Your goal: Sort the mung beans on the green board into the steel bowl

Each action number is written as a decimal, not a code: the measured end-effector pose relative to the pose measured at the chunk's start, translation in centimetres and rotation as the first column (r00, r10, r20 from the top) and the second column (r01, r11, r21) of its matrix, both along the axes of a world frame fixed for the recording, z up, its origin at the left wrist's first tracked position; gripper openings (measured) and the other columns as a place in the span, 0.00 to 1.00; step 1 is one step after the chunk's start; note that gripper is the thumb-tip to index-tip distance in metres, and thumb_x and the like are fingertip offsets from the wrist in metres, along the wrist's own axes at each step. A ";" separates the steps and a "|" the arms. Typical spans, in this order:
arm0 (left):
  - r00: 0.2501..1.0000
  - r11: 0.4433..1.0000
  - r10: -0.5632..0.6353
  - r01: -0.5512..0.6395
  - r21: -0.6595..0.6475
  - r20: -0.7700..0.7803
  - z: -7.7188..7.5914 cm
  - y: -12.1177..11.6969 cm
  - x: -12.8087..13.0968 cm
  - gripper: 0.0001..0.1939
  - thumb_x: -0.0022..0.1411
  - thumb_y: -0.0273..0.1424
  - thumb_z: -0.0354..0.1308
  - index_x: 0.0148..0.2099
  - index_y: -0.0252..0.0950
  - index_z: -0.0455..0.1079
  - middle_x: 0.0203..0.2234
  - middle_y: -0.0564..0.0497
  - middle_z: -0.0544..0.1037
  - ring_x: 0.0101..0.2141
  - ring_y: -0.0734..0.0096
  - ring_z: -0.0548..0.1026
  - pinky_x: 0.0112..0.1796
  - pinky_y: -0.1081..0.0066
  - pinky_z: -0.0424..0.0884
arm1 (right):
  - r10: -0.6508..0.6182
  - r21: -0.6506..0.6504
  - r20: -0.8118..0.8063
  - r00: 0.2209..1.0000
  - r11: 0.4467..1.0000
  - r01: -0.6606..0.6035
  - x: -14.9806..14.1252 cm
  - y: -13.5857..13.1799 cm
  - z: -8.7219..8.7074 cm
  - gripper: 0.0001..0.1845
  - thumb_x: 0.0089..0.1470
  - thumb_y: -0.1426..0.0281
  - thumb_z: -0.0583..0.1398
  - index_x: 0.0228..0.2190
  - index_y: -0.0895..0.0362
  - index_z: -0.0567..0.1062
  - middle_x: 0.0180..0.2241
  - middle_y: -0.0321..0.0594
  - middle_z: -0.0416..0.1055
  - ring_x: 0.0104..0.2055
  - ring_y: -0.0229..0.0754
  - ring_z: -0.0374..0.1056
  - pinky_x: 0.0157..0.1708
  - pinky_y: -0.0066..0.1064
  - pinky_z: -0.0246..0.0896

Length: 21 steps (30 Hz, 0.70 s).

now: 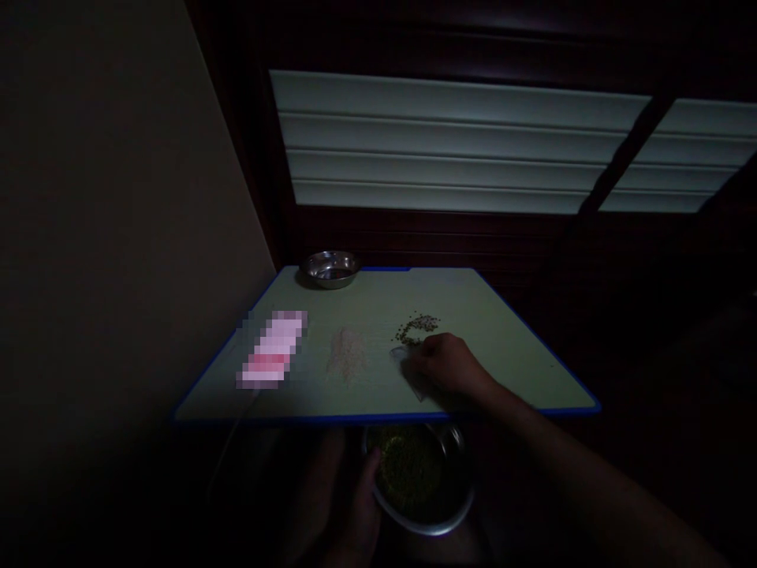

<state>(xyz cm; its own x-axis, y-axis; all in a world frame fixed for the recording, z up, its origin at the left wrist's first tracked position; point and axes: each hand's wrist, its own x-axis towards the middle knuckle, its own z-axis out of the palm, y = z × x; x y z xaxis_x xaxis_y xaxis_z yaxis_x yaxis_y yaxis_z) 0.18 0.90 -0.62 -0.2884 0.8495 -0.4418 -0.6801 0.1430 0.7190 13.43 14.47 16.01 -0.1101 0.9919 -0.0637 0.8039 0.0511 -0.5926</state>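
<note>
My right hand (446, 363) is closed on a thin, clear flat piece (409, 377), which stands against the table surface. Just beyond it lies a scatter of small dark and pale grains (417, 325). Below the table's front edge my left hand (363, 505) grips the side of a metal bowl (429, 528), its thumb over the rim. Inside the bowl are many small greenish grains (408, 469). A separate heap of pale grains (346, 353) sits on the table to the left of my right hand. Dim light hides much of the left fingers.
The pale green table (502, 347) has a blue edge. At its back left stands a shallow metal bowl (331, 270). A lit, blurred-out phone-like screen (273, 351) with a cable lies on the left side. A wall and dark slatted panels surround the table.
</note>
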 end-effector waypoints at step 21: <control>0.996 0.993 0.092 -0.091 0.078 -0.017 -0.1 -0.1 -0.2 0.33 0.53 0.33 0.70 0.61 0.50 0.72 0.60 0.47 0.78 0.66 0.47 0.66 0.63 0.52 0.64 | 0.141 0.015 0.150 0.979 0.989 -0.145 -5.7 0.8 0.6 0.18 0.59 0.64 0.59 0.31 0.63 0.84 0.31 0.54 0.82 0.30 0.44 0.75 0.27 0.31 0.57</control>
<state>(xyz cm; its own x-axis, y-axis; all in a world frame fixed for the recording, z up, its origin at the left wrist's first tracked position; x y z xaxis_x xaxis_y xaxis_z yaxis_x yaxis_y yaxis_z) -0.05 0.77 -0.75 -0.3746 0.8504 -0.3696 -0.6730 0.0248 0.7393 7.73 15.24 16.57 -0.2420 0.9681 -0.0646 0.8660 0.1855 -0.4644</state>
